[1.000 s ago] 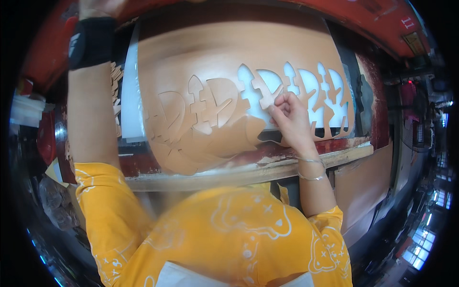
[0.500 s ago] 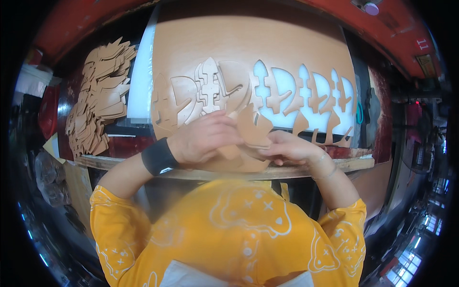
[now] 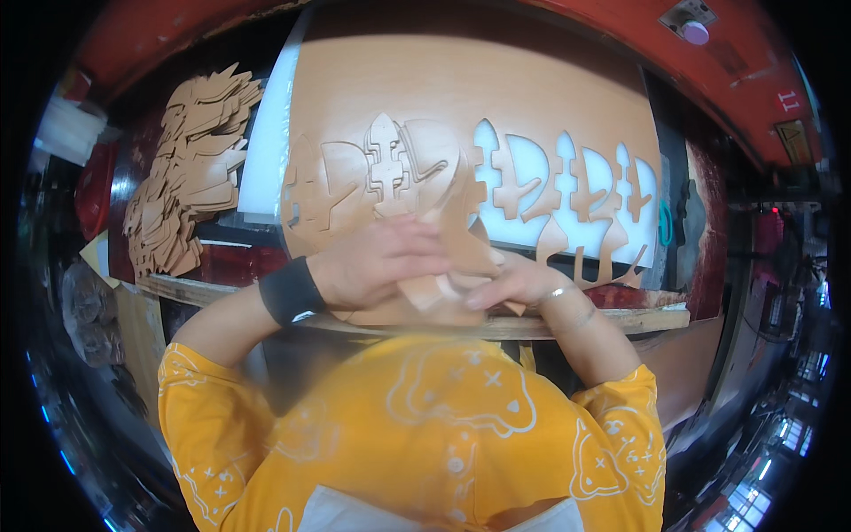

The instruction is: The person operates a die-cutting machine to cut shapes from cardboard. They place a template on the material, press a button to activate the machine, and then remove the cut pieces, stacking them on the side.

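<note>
Pile: we see a stack of cut brown shapes (image 3: 182, 177) lying far left.
Left hand (image 3: 377, 262): our fingers are curled over a loose brown piece (image 3: 452, 253).
Right hand (image 3: 514, 284): its fingers pinch that piece too.
Sheet (image 3: 461, 106): it lies on the worktop (image 3: 620, 321).
Done: right-side shapes are out; white shows through.
Left: we think the left-side shapes still sit inside.

Looks like a leather cutting workshop: big tan sheet (image 3: 461, 115) with shapes punched out, a stack of cut pieces (image 3: 186, 168), red machine frame (image 3: 567, 18) overhead.
</note>
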A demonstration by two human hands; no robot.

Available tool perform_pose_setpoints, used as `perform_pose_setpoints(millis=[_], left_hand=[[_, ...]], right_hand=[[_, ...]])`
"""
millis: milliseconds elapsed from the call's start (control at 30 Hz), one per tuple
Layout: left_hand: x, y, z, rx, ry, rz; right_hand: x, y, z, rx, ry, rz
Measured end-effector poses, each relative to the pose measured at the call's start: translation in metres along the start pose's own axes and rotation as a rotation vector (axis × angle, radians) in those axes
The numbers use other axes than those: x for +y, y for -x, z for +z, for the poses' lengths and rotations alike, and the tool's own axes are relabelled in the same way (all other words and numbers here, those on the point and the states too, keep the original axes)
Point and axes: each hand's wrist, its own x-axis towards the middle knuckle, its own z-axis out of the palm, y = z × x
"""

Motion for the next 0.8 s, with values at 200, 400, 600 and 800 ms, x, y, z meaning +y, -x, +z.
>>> perform_pose_setpoints(millis=[200, 400, 600, 800], left_hand=[[-0.010, -0.044, -0.076, 0.735, 0.877, -0.663], [-0.044, -0.057, -0.144, 1.203, 1.090, -0.577], [-0.055, -0.033, -0.113, 0.933, 1.464, -0.391], [-0.036, -0.042, -0.109, 0.978, 1.443, -0.381]], right_hand=[[0.006, 0.020, 0.017, 0.430, 0.733, -0.029], [-0.009, 0.037, 0.048, 0.746, 1.310, -0.052], [-0.090, 0.015, 0.053, 0.737, 0.961, -0.622], [-0.090, -0.083, 0.040, 0.883, 1.123, -0.653]])
